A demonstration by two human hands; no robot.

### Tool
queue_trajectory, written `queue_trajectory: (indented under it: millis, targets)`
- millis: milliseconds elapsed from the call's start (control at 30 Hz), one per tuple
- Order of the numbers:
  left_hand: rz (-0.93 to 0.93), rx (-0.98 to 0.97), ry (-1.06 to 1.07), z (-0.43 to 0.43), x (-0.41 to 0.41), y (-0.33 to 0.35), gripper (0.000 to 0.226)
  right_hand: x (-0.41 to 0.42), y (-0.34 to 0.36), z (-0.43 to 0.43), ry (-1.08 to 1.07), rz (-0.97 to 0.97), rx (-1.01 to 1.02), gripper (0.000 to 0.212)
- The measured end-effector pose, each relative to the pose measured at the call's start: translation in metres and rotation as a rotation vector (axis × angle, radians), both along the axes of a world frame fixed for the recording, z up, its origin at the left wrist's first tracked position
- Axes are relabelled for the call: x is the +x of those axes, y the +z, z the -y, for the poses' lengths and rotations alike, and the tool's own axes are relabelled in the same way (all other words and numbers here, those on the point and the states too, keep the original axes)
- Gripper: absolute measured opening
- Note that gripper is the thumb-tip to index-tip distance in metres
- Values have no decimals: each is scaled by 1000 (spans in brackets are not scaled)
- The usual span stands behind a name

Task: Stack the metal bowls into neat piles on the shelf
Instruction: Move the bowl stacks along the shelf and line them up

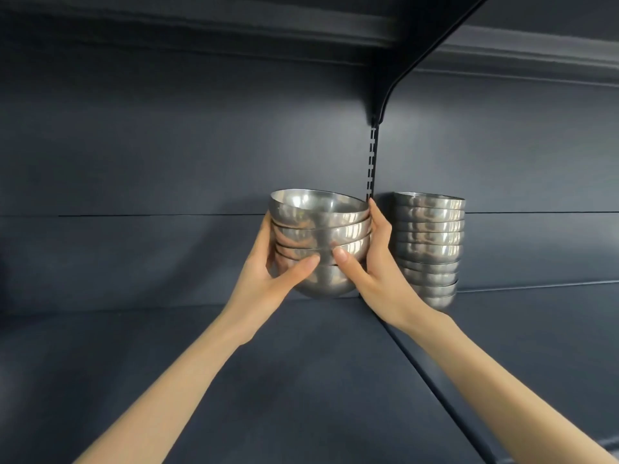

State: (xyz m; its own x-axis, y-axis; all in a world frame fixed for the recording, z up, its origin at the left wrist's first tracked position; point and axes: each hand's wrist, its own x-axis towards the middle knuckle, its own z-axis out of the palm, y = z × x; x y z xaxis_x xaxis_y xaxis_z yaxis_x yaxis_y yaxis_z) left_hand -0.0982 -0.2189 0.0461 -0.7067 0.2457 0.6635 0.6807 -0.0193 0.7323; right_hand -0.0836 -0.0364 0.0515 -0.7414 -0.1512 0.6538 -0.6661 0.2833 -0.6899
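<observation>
Left hand (pixel 268 274), right hand (pixel 376 272) grip bowl stack (pixel 318 226); taller stack (pixel 430 242) just beside, on shelf (pixel 301 370).

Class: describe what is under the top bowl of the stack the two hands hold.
Under the top bowl nest several more metal bowls, gripped by the left hand and right hand. Their insides are covered, so unseen.

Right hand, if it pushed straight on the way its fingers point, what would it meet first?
Probably the slotted upright on the back wall; the right hand, gripping the held bowl stack, points up and back at it. Depth is unclear.
</observation>
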Motion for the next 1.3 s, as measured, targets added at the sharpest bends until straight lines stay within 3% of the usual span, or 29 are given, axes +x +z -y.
queue_trajectory:
  millis: [400,667,833,1133,1233,1300]
  targets:
    - [23,57,89,-3,58,-24,77,45,-14,5,78,80,-31,89]
    - [148,74,151,8,96,-52,86,67,-48,19,130,177,-38,99]
    - [166,78,209,29,102,-57,83,67,-51,44,203,203,-15,85]
    - [142,21,251,117,88,-50,82,48,-51,139,238,184,-10,102]
    - [115,-18,279,158,82,-40,85,41,-48,181,218,175,-46,93]
    - [95,-44,293,184,76,-36,87,38,-45,207,220,172,-80,66]
